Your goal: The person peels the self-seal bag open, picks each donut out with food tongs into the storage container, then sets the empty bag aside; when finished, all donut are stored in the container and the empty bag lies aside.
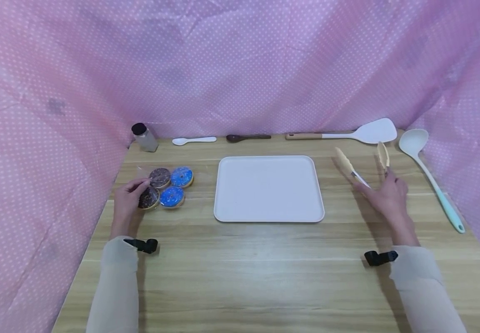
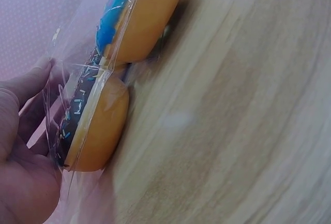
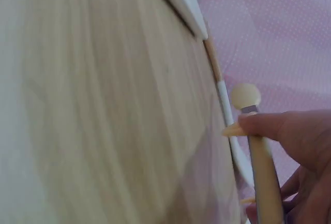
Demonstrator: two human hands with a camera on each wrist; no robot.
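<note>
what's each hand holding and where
Left hand pinches the clear wrapper of the donut pack at its left edge; right hand grips the tongs near their hinged end.

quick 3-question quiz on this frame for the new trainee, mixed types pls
1. True or false: the tray has a donut on it.
2. What does the right hand hold? A) ladle B) tongs C) spatula
3. How many donuts are in the bag that the left hand pinches?

Key
1. False: the tray is bare; the donuts lie to its left.
2. B: the grip is on the tongs, tips apart. The ladle and spatula lie untouched.
3. Four: two chocolate, two blue.
</note>
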